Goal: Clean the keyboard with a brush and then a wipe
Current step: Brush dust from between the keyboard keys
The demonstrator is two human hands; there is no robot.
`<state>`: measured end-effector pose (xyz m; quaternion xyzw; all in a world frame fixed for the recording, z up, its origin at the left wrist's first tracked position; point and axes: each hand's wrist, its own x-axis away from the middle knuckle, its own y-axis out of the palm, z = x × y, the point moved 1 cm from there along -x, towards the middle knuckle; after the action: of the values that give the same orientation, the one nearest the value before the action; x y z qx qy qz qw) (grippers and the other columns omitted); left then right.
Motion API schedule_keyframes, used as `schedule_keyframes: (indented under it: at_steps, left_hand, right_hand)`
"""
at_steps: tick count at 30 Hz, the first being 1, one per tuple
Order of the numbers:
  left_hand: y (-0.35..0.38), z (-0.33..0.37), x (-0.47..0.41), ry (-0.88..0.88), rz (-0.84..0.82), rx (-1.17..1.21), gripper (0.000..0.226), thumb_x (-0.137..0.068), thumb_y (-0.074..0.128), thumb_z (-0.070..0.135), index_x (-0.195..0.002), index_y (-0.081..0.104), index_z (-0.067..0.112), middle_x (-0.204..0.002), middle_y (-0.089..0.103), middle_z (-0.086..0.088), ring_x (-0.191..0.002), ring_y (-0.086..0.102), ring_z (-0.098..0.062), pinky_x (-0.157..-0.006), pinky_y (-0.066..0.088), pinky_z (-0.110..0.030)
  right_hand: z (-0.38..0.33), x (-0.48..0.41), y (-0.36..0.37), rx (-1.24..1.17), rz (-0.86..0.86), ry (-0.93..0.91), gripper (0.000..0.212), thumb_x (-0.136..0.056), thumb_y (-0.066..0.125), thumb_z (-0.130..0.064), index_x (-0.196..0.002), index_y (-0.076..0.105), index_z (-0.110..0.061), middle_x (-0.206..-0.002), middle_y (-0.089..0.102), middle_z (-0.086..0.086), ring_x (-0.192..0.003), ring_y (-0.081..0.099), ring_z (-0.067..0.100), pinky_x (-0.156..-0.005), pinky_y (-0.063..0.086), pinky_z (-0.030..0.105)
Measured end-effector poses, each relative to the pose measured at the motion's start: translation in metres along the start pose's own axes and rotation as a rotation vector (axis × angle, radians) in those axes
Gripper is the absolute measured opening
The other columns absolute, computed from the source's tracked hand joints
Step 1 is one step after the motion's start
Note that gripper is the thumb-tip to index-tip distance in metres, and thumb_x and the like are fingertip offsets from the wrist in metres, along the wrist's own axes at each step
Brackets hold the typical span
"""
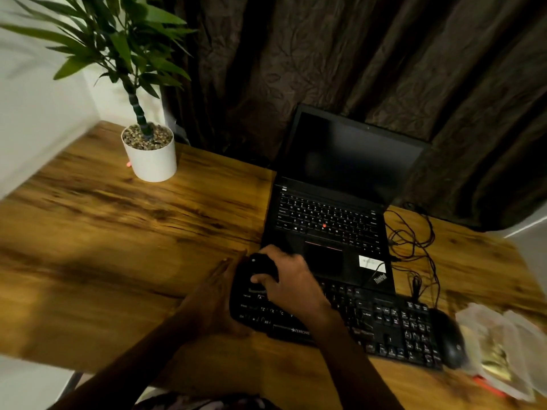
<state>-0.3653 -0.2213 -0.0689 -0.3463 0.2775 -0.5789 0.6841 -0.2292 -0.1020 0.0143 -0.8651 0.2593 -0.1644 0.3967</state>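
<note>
1. Left hand (pixel 217 297): fingers straight and together, pointing toward the far edge of the table (pixel 118 232), palm set against the left end of the keyboard (pixel 384 324).
2. Right hand (pixel 285 276): knuckles up, fingers curled round a black brush (pixel 262 266) over the keyboard's far left corner.
3. Left forearm (pixel 154 350) and right forearm (pixel 349 350), both bare, reach in across the table's near edge.

One wooden worktop (pixel 118 232). One laptop (pixel 349 161). One external keyboard (pixel 384 321); that makes two key sets counting the laptop's own. One black mouse (pixel 451 338). One potted plant (pixel 151 155). One black brush (pixel 262 266). Two hands: left hand (pixel 219 294), right hand (pixel 288 279). Clear plastic packets (pixel 503 344) at right edge: at least two, blurred, exact count unclear. Black cables (pixel 414 241): tangled, can't count strands. One dark curtain (pixel 325 54).
</note>
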Motion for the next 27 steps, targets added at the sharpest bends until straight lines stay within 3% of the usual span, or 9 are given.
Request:
schedule_keyframes:
  at_steps: [3, 5, 8, 13, 18, 22, 24, 27]
  left_hand:
    - [-0.003, 0.002, 0.001, 0.024, 0.002, 0.006, 0.138, -0.048, 0.067, 0.084, -0.153, 0.004, 0.019, -0.155, 0.031, -0.011, -0.142, 0.022, -0.017, -0.116, -0.003, -0.014]
    - [-0.006, 0.004, 0.001, 0.023, 0.025, 0.025, 0.143, -0.048, 0.075, 0.079, -0.155, -0.006, 0.027, -0.155, 0.022, 0.005, -0.141, 0.015, -0.006, -0.116, 0.002, -0.014]
    - [-0.007, 0.006, 0.001, 0.030, 0.001, 0.080, 0.148, -0.050, 0.083, 0.073, -0.149, -0.017, 0.026, -0.148, 0.009, 0.020, -0.135, 0.001, 0.006, -0.112, -0.006, -0.008]
    - [-0.007, 0.005, 0.000, -0.015, -0.006, 0.104, 0.146, -0.047, 0.084, 0.074, -0.150, -0.011, 0.032, -0.157, 0.022, 0.014, -0.136, 0.006, 0.005, -0.113, 0.003, -0.013]
    - [-0.003, 0.003, 0.000, -0.012, -0.003, 0.084, 0.149, -0.048, 0.083, 0.076, -0.152, -0.009, 0.024, -0.158, 0.016, 0.011, -0.142, 0.007, -0.003, -0.116, 0.002, -0.016]
    - [-0.006, 0.007, -0.001, -0.044, 0.000, 0.134, 0.149, -0.046, 0.086, 0.071, -0.157, -0.002, 0.026, -0.158, 0.020, 0.013, -0.145, 0.017, -0.009, -0.117, 0.016, -0.025]
    - [-0.009, 0.011, 0.001, -0.060, -0.010, 0.162, 0.148, -0.047, 0.089, 0.067, -0.154, -0.006, 0.032, -0.152, 0.014, 0.020, -0.141, 0.012, -0.002, -0.115, 0.013, -0.023]
    - [-0.006, 0.006, 0.001, -0.094, -0.040, 0.153, 0.153, -0.042, 0.083, 0.079, -0.151, -0.017, 0.038, -0.162, 0.010, 0.013, -0.148, 0.007, -0.011, -0.119, 0.014, -0.033]
  right_hand:
    - [-0.004, 0.000, 0.013, -0.048, 0.021, -0.026, 0.031, -0.087, 0.070, -0.033, -0.112, 0.052, -0.034, -0.103, 0.066, -0.002, -0.095, 0.064, 0.014, -0.081, 0.058, 0.038]
    - [-0.001, 0.002, 0.009, -0.072, 0.046, -0.019, 0.030, -0.087, 0.070, -0.032, -0.112, 0.053, -0.034, -0.102, 0.066, -0.003, -0.094, 0.064, 0.013, -0.081, 0.058, 0.037]
    - [0.013, 0.008, -0.010, -0.006, 0.044, 0.046, 0.032, -0.089, 0.070, -0.030, -0.115, 0.053, -0.036, -0.102, 0.065, -0.005, -0.091, 0.064, 0.011, -0.080, 0.059, 0.033]
    - [0.023, 0.017, -0.020, -0.009, 0.048, 0.048, 0.033, -0.090, 0.069, -0.028, -0.116, 0.051, -0.038, -0.099, 0.065, -0.007, -0.085, 0.063, 0.007, -0.075, 0.059, 0.029]
    - [0.010, 0.012, 0.000, -0.100, 0.076, -0.001, 0.029, -0.089, 0.069, -0.025, -0.114, 0.055, -0.032, -0.098, 0.064, -0.009, -0.091, 0.064, 0.008, -0.079, 0.057, 0.029]
    - [0.033, 0.018, -0.015, -0.087, 0.049, 0.055, 0.032, -0.091, 0.067, -0.032, -0.118, 0.050, -0.040, -0.104, 0.064, -0.004, -0.090, 0.064, 0.010, -0.075, 0.058, 0.026]
    - [0.048, 0.026, -0.029, -0.037, 0.025, 0.093, 0.032, -0.091, 0.066, -0.034, -0.117, 0.050, -0.042, -0.102, 0.063, -0.004, -0.088, 0.064, 0.010, -0.072, 0.059, 0.031]
    - [0.057, 0.038, -0.045, -0.011, 0.020, 0.107, 0.027, -0.092, 0.066, -0.028, -0.113, 0.052, -0.038, -0.094, 0.061, -0.009, -0.082, 0.063, 0.005, -0.066, 0.056, 0.027]
